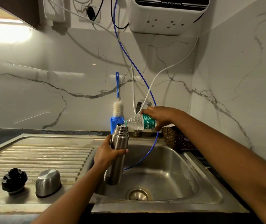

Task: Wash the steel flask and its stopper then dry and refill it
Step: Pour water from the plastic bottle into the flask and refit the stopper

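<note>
My left hand point(107, 155) grips the steel flask point(117, 141) around its middle and holds it upright over the sink basin point(169, 173), its mouth uncovered. My right hand point(161, 117) holds a clear plastic water bottle point(141, 122) with a green label, tipped on its side with its neck at the flask's mouth. Water runs from the bottle into the flask. The black stopper point(14, 181) and the steel cup lid point(48, 182), turned upside down, stand on the ribbed drainboard point(40, 157) at the left.
A bottle brush point(117, 101) stands in a blue holder point(114, 125) against the marble wall. A blue hose point(146, 152) loops into the basin. A woven basket point(176, 139) sits at the right of the sink. A white water purifier point(166, 15) hangs above.
</note>
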`<action>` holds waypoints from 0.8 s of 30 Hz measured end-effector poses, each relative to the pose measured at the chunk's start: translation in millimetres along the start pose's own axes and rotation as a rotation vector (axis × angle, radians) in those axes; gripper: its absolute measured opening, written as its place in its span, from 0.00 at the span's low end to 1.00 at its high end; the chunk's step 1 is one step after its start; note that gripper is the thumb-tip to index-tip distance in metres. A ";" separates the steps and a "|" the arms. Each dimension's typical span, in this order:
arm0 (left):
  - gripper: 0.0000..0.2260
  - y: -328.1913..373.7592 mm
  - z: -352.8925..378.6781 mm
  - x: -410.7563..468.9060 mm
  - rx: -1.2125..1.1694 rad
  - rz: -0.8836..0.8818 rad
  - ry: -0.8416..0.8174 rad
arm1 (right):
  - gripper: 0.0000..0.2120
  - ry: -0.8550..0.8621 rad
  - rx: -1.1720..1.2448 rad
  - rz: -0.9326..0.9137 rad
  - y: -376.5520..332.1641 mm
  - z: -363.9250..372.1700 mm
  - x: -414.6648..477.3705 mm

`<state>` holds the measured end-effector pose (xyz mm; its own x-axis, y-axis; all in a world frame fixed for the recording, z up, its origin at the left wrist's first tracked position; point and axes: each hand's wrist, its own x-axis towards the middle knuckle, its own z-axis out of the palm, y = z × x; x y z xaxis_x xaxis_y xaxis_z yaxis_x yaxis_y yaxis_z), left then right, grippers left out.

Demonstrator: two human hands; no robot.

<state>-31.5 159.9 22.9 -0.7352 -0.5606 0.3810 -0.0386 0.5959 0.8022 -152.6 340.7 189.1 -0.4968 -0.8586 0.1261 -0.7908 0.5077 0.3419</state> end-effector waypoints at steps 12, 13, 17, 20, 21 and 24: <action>0.39 -0.3 -0.5 -0.3 0.001 0.004 -0.010 | 0.46 0.006 -0.023 0.002 -0.4 -1.3 -1.5; 0.39 -0.5 -0.5 -0.4 0.000 0.003 -0.011 | 0.46 0.008 -0.023 0.002 -0.5 -1.1 -1.5; 0.39 0.0 -0.1 -0.3 -0.001 0.004 -0.007 | 0.46 0.009 -0.029 0.003 -1.5 -1.9 -1.2; 0.39 0.0 -0.9 -0.2 -0.001 0.001 -0.011 | 0.46 0.010 -0.051 0.001 -2.5 -3.0 -1.3; 0.39 -0.2 -1.1 -0.1 -0.003 0.002 -0.013 | 0.46 0.011 -0.054 0.002 -2.9 -3.4 -1.4; 0.39 -0.2 -1.8 -0.4 -0.007 0.002 -0.016 | 0.46 0.013 -0.064 0.007 -4.0 -4.5 -1.7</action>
<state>-30.0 159.0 23.4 -0.7460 -0.5503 0.3752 -0.0324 0.5926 0.8048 -147.0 339.8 191.7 -0.4971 -0.8562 0.1409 -0.7624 0.5086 0.4001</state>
